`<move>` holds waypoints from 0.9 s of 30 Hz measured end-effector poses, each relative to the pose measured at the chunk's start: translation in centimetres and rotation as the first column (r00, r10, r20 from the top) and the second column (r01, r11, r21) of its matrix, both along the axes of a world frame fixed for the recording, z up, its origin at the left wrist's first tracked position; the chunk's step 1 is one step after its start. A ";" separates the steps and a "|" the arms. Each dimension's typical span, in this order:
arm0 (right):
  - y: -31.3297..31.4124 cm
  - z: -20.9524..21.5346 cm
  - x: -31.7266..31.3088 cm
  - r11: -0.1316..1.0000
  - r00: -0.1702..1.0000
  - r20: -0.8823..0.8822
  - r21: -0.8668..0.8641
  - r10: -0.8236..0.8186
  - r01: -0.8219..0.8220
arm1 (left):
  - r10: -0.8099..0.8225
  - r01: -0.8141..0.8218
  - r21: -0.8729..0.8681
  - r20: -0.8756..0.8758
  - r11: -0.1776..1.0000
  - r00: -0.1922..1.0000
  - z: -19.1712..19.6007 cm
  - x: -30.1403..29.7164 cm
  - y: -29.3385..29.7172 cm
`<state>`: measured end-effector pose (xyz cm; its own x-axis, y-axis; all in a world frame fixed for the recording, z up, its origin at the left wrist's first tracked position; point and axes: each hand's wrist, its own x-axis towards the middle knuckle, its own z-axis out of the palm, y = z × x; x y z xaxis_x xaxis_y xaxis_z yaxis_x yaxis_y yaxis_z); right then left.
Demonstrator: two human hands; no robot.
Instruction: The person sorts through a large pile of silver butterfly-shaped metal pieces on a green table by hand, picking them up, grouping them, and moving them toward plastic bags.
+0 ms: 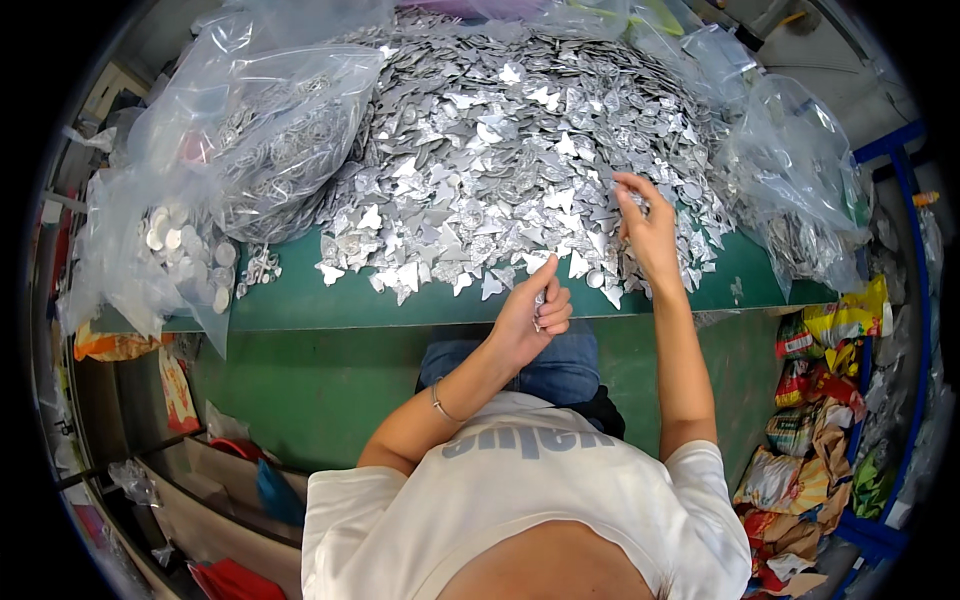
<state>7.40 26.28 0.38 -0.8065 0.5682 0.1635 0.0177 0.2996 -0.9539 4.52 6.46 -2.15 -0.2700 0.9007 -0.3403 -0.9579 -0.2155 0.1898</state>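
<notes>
A broad heap of small flat silver metal pieces (470,150), many of them butterfly-like or pointed in outline, covers the middle of the green table (290,300). My left hand (532,318) is at the table's front edge, its fingers curled and the thumb pointing up. Bits of silver show between those fingers, so it is closed on small metal pieces whose exact shape is hidden. Over the right part of the heap reaches my right hand (650,228), thumb and forefinger bent and slightly apart, with nothing visible between them.
Clear plastic bags of metal parts stand at left (290,150) and right (800,190). Round silver discs (180,240) spill from another bag beside a small cluster of parts (260,268). Colourful packages (800,430) lie by a blue rack (915,330). Cardboard-coloured boxes (215,500) stand lower left.
</notes>
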 end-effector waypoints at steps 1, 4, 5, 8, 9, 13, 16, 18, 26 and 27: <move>0.1 0.1 -0.9 0.984 0.999 0.030 0.178 0.013 -0.019 | -0.002 0.001 0.025 0.015 1.000 1.000 -0.4 0.0 0.2; -0.2 0.7 -2.8 0.866 0.999 0.036 0.499 0.026 -0.040 | 0.003 -0.008 -0.099 -0.048 0.995 0.999 0.8 0.1 -0.2; -0.4 1.2 -3.4 0.821 0.999 0.029 0.569 0.037 -0.046 | -0.004 -0.013 -0.172 -0.102 0.985 0.995 1.4 0.1 -0.4; -1.7 1.7 -5.4 0.827 0.995 0.098 0.559 0.001 -0.056 | -0.013 0.002 -0.081 -0.135 0.997 0.991 0.5 -0.1 -0.7; -1.7 1.7 -6.2 0.799 0.994 0.105 0.598 -0.005 -0.059 | -0.015 0.004 -0.071 -0.149 0.997 0.989 0.5 -0.1 -0.6; -2.3 0.2 -9.6 0.666 0.983 0.177 0.727 0.053 -0.167 | -0.001 -0.006 -0.041 -0.181 0.999 0.984 0.2 -0.2 -0.7; -2.8 0.0 -9.6 0.600 0.955 0.289 0.754 0.060 -0.266 | -0.003 -0.003 -0.029 -0.188 1.000 0.982 0.3 -0.9 -1.6; -2.5 -0.3 -9.0 0.546 0.969 0.245 0.807 0.037 -0.225 | 0.001 -0.008 -0.038 -0.186 0.999 0.982 0.1 -1.2 -2.3; -1.0 1.3 -4.5 0.554 0.978 0.149 0.831 -0.146 -0.045 | -0.108 0.091 -0.103 -0.177 0.991 0.978 0.6 -1.8 -4.8; -1.5 1.5 -4.8 0.579 0.983 0.126 0.815 -0.131 -0.027 | -0.109 0.094 -0.090 -0.182 0.992 0.977 0.6 -1.8 -4.8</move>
